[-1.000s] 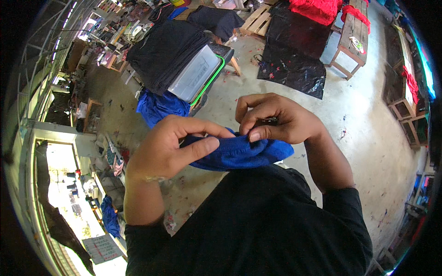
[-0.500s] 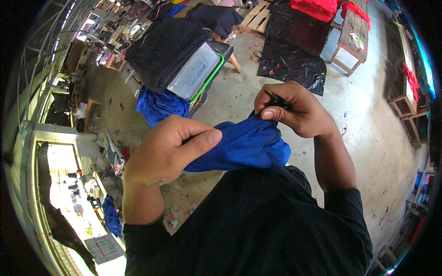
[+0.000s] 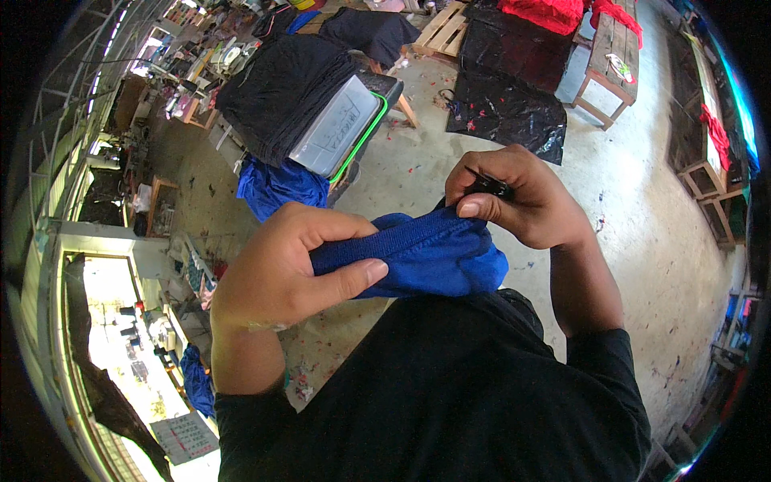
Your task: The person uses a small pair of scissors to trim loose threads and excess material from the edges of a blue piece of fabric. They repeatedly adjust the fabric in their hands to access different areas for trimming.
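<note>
A piece of blue knitted cloth [image 3: 446, 259] with a ribbed, stitched band along its upper edge is stretched between my hands, in front of my black shirt. My left hand [image 3: 277, 261] is closed round its left end, fingers behind the band and thumb lying along its front. Higher up on the right, my right hand [image 3: 530, 201] pinches the band's other end between thumb and forefinger. Tucked in the curl of that same hand is a small black tool [image 3: 487, 185], perhaps thread snips, mostly hidden by the fingers.
Ahead to the left stands a pile of black cloth [image 3: 277, 100] with a clear plastic box lid [image 3: 337, 128] against it and blue cloth [image 3: 281, 189] below. A black sheet [image 3: 506, 112] covers some floor. A wooden bench [image 3: 609, 68] stands at the far right.
My left thumb has shifted off the band's upper edge and lower on the cloth, so more of the ribbed band shows. My right hand has lowered slightly, still pinching.
</note>
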A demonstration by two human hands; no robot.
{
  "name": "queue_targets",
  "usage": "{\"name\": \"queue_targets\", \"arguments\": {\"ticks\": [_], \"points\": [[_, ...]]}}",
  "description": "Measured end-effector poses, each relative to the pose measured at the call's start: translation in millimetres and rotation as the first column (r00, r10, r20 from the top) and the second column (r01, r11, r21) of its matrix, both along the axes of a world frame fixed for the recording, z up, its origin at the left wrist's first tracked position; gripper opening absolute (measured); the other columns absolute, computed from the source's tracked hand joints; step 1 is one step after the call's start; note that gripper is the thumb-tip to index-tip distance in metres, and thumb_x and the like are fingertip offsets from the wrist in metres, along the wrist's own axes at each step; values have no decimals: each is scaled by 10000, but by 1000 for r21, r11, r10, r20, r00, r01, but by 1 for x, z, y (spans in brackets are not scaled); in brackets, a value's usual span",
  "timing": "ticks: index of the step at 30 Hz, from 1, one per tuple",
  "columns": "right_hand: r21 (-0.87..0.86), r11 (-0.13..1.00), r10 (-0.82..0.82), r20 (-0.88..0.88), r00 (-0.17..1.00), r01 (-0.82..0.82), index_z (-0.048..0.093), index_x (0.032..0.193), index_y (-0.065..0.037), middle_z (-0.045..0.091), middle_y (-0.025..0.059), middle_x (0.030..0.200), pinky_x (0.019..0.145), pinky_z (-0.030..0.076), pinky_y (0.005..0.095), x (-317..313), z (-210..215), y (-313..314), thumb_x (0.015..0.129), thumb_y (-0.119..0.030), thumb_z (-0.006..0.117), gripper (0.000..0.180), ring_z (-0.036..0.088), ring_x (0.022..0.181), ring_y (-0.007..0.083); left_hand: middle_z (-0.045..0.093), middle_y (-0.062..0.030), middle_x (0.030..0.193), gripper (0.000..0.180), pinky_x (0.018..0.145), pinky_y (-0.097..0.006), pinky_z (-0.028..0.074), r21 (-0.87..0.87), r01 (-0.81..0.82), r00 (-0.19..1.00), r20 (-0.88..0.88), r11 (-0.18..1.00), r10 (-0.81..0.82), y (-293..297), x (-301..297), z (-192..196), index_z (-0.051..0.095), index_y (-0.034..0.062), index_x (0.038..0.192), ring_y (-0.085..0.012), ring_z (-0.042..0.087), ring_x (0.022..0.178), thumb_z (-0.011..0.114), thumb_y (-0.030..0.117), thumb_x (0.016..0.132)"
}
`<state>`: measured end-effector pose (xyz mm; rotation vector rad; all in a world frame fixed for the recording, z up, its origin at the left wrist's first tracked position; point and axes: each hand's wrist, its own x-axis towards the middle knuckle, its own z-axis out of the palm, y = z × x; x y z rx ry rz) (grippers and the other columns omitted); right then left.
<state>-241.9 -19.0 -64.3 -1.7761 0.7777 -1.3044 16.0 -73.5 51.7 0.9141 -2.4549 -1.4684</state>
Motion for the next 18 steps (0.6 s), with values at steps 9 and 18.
{"name": "queue_targets", "arguments": {"ticks": [9,18], "points": [[44,999,9,49,999,-11,615,939,-7,643,76,807,704,462,299,6,-3,0,948,-178,660,177,580,756,135,647,-7,743,133,595,-197,422,23,-20,1000,9,1000,20,2,2,3,652,-4,906,-15,546,674,738,66,833],[74,997,-5,68,998,-1,614,947,-9,641,75,811,720,467,302,8,-2,2,951,-163,652,159,581,767,135,651,-6,773,161,653,-210,433,243,-155,988,46,958,149,7,-6,-2,674,-1,902,-45,590,714,762,88,801]]}}
